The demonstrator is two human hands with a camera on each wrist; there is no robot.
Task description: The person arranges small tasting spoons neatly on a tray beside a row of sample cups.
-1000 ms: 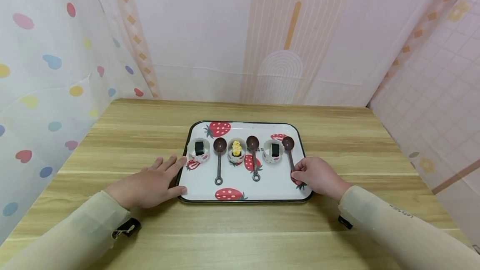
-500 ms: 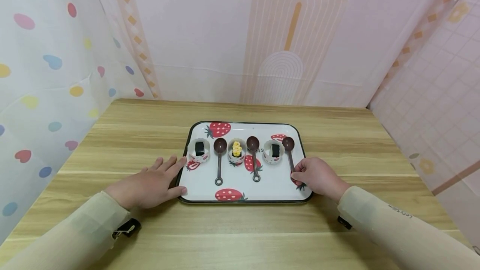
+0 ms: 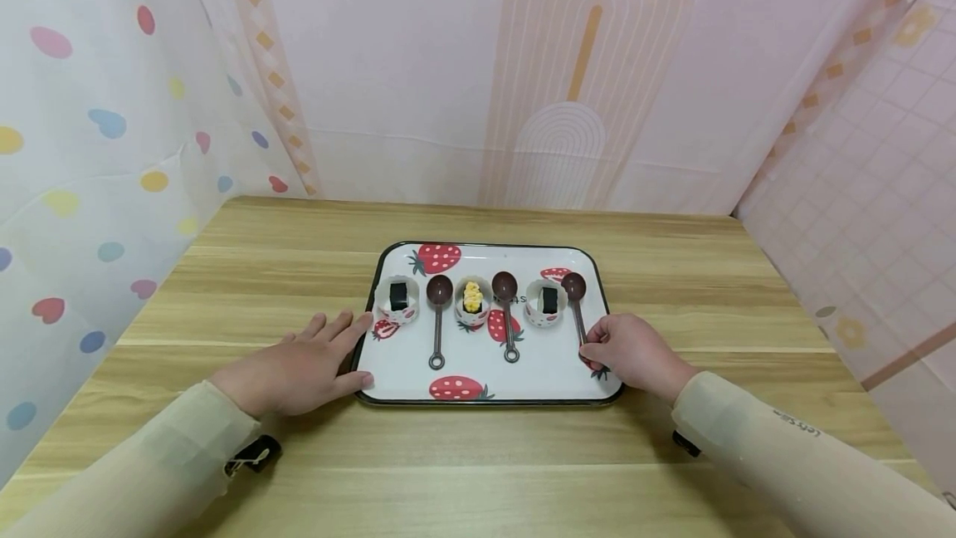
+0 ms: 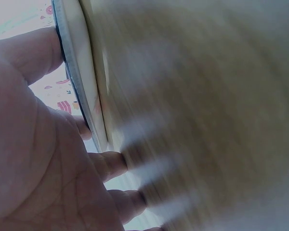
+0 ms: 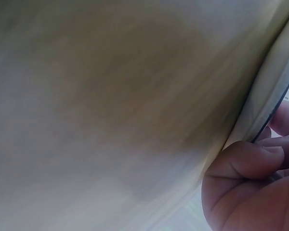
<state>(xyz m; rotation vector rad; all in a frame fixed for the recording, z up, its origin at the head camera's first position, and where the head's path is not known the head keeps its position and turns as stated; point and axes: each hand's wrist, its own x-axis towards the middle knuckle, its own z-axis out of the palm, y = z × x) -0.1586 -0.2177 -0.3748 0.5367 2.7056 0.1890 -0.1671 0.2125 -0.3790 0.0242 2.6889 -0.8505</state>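
A white tray (image 3: 403, 364) with a dark rim and strawberry prints lies on the table. My left hand (image 3: 299, 365) rests at its left edge, fingers spread, thumb on the rim. At the right side, my right hand (image 3: 635, 351) pinches the handle end of a brown round-bowled spoon (image 3: 573, 286); its tip is hidden by the fingers. Two similar spoons, one left (image 3: 439, 291) and one central (image 3: 504, 287), lie between paper cups. The left cup (image 3: 386, 314) and right cup (image 3: 533, 316) each hold a seaweed-wrapped sushi piece; the middle cup (image 3: 466, 318) holds a yellow-topped one (image 3: 472, 295).
The wooden table (image 3: 478, 471) extends on all sides of the tray. Behind it hangs a pink patterned curtain (image 3: 403, 65), with a polka-dot curtain (image 3: 97, 164) on the left and a checked one (image 3: 874, 189) on the right.
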